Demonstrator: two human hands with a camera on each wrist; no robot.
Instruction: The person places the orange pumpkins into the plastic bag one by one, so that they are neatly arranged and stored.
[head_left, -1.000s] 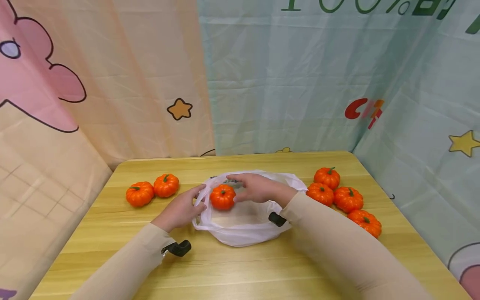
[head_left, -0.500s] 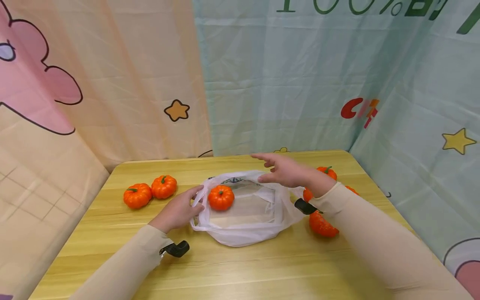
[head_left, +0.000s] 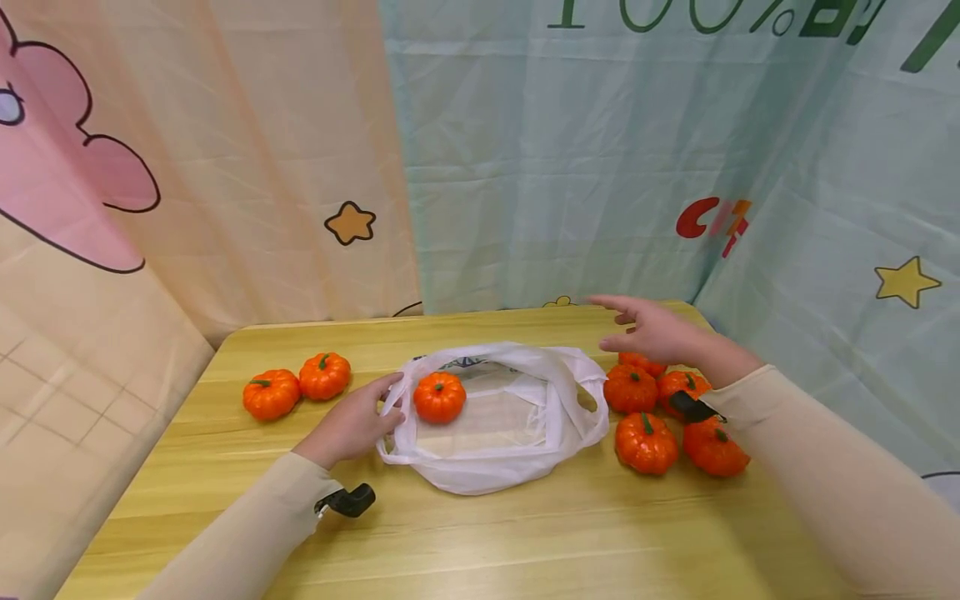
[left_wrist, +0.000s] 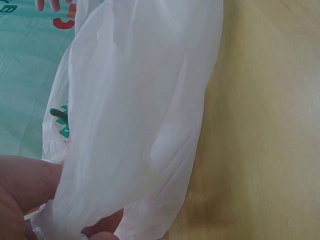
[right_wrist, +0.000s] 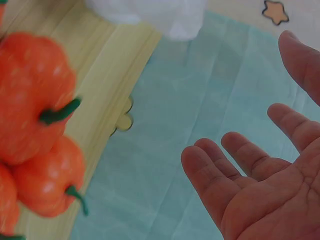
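Note:
A white plastic bag [head_left: 487, 478] lies with its mouth spread wide at the middle of the table. One small orange pumpkin [head_left: 439, 397] sits inside it, toward the left. My left hand [head_left: 356, 423] holds the bag's left edge by the handle; in the left wrist view the bag's film [left_wrist: 135, 100] hides part of the fingers. My right hand [head_left: 663, 335] hovers empty above the far right of the table, fingers spread. Below it is a cluster of several orange pumpkins [head_left: 647, 443] with green stems, also close by in the right wrist view.
Two more pumpkins, one [head_left: 271, 394] beside another [head_left: 325, 376], stand left of the bag. The wooden table [head_left: 480, 550] ends at a printed curtain [head_left: 525, 167] behind, with more curtain along both sides.
My right hand has risen out of the bag and moved right, over the right-hand pumpkins. An extra pumpkin now shows at their front left. The left hand stays on the bag.

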